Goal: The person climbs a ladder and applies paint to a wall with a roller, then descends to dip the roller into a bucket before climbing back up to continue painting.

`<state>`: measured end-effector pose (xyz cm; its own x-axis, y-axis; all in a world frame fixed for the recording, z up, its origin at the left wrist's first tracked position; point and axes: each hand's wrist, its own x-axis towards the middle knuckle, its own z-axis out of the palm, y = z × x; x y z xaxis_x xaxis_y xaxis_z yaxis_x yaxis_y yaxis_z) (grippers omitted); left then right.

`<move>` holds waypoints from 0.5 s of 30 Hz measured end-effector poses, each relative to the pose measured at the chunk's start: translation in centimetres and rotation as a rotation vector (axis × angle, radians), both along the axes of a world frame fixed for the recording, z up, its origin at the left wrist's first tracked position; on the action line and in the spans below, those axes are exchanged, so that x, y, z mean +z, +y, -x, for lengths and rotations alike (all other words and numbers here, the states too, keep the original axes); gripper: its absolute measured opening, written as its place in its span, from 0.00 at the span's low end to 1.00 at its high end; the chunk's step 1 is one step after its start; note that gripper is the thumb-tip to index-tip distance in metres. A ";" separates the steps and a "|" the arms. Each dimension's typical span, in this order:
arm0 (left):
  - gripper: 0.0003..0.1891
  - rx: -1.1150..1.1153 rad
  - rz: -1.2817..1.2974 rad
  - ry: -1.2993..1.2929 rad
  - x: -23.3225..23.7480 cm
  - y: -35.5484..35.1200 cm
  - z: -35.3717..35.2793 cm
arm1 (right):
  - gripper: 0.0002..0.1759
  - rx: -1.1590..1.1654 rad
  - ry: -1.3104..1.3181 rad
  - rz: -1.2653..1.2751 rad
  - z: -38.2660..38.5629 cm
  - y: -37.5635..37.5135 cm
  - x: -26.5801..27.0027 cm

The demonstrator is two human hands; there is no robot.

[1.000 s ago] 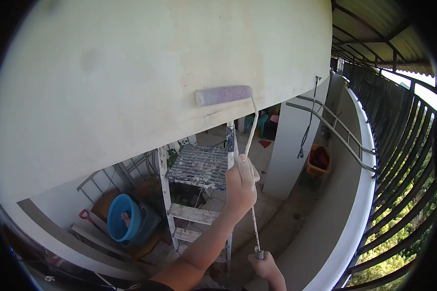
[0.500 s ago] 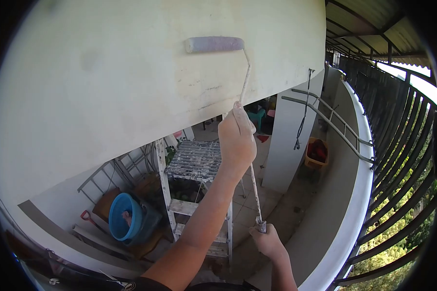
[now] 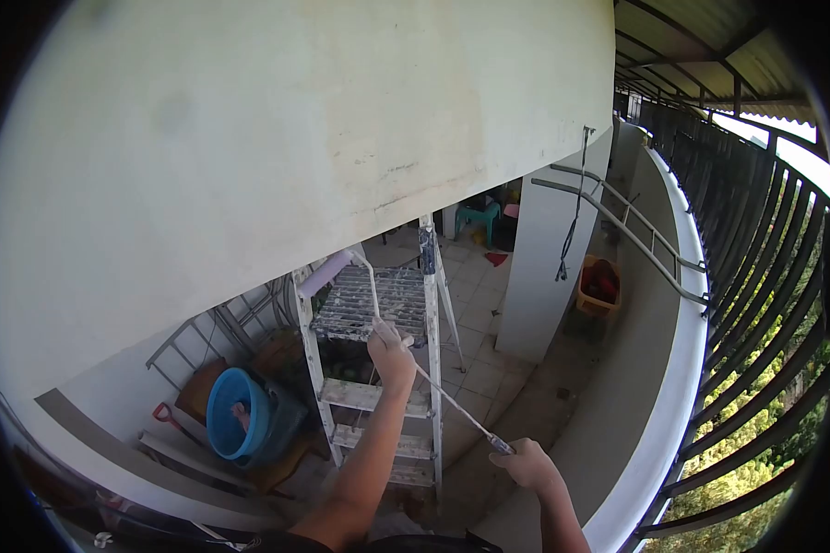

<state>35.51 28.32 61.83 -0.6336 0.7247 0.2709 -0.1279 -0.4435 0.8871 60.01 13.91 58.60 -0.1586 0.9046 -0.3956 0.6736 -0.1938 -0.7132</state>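
Observation:
A paint roller [image 3: 327, 274] with a pale lilac sleeve hangs just under the wall's lower edge, in front of the stepladder's top. My left hand [image 3: 394, 358] is closed around its handle, where the bent wire frame meets a thin pole. Lower and to the right, my right hand [image 3: 531, 464] grips the grey end of that same pole. The pole slants down from left to right between both hands. Above spreads the cream wall [image 3: 249, 138], with brownish stains and small dark marks near its bottom edge.
A paint-spattered stepladder [image 3: 369, 396] stands ahead below the wall. A blue tub [image 3: 235, 415] sits to the left, near a red-handled tool [image 3: 166, 415]. On the right are a metal rail [image 3: 632, 221], an orange crate [image 3: 599, 286], a curved parapet [image 3: 664, 387] and dark railings.
The roller has come off the wall and dropped down and left to the stepladder's top. My left hand has lowered with it, the pole has tilted, and my right hand has shifted slightly right.

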 end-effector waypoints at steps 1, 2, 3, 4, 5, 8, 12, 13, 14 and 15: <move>0.24 -0.021 -0.046 -0.006 0.7 -1.3 -0.4 | 0.22 0.074 0.026 0.074 -0.5 0.1 -1.4; 0.24 -0.034 -0.103 -0.024 1.5 -2.0 -1.0 | 0.25 0.092 0.146 0.065 -0.2 -0.6 -2.7; 0.24 -0.062 -0.104 -0.012 1.8 -2.3 -1.6 | 0.26 0.054 0.142 0.126 0.3 -1.3 -3.8; 0.24 -0.086 -0.091 0.007 1.6 -3.1 -1.9 | 0.26 0.035 0.172 0.132 0.6 -2.1 -4.9; 0.24 -0.109 -0.077 0.035 1.4 -3.8 -2.1 | 0.26 0.016 0.212 0.139 0.9 -3.0 -5.9; 0.24 -0.048 -0.096 0.214 1.5 -5.7 -5.2 | 0.24 -0.072 0.284 0.037 0.7 -5.1 -9.0; 0.22 -0.140 -0.207 0.306 3.3 -8.7 -8.4 | 0.23 -0.132 0.424 0.050 -0.9 -7.0 -11.1; 0.22 -0.152 -0.216 0.305 4.3 -9.4 -8.4 | 0.22 -0.123 0.400 0.021 -1.0 -6.9 -11.0; 0.22 -0.165 -0.226 0.301 5.0 -9.9 -8.3 | 0.22 -0.115 0.373 -0.009 -1.1 -6.7 -10.7; 0.22 -0.177 -0.235 0.295 5.6 -10.0 -8.2 | 0.22 -0.106 0.343 -0.038 -1.3 -6.4 -10.2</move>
